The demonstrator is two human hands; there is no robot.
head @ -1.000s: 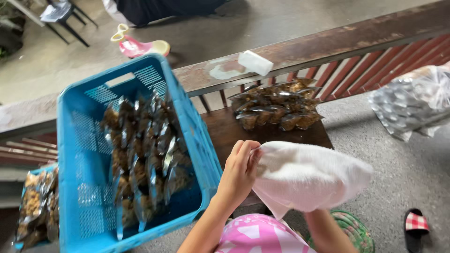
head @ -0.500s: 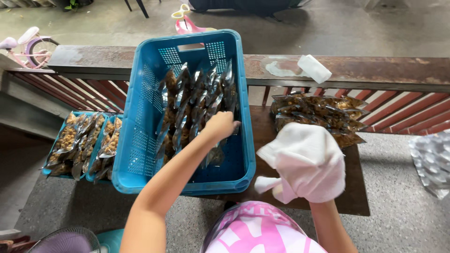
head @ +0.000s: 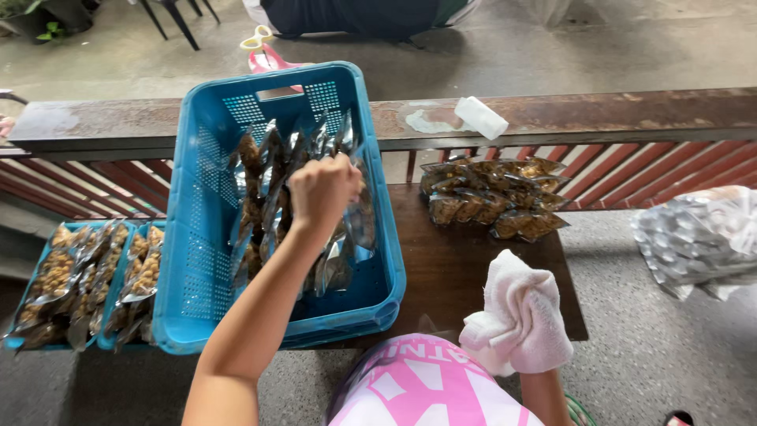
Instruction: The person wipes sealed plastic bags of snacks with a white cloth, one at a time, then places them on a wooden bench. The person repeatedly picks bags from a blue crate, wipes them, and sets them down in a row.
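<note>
A long rusty metal rail (head: 599,118) is seen running across the view, with a dark wooden table (head: 449,268) set just below it. On the left part of the table a large blue plastic crate (head: 197,237) is stood, and it is filled with upright clear packets of brown snacks (head: 272,197). To the left of the crate, lower down, a smaller blue tray (head: 106,335) packed with similar packets is seen. A loose pile of the same packets (head: 493,197) is laid on the far right part of the table, near the rail.

The left arm is stretched forward and up from the bottom edge into the crate. The left hand (head: 323,193) is bent at the wrist, its fingers curled together around the top of a packet among those in the crate. The right hand (head: 520,331) is held low at the table's near edge, wholly wrapped in a white cloth (head: 516,315), so the state of its fingers cannot be told. A small white block (head: 482,117) is laid on the rail.
</note>
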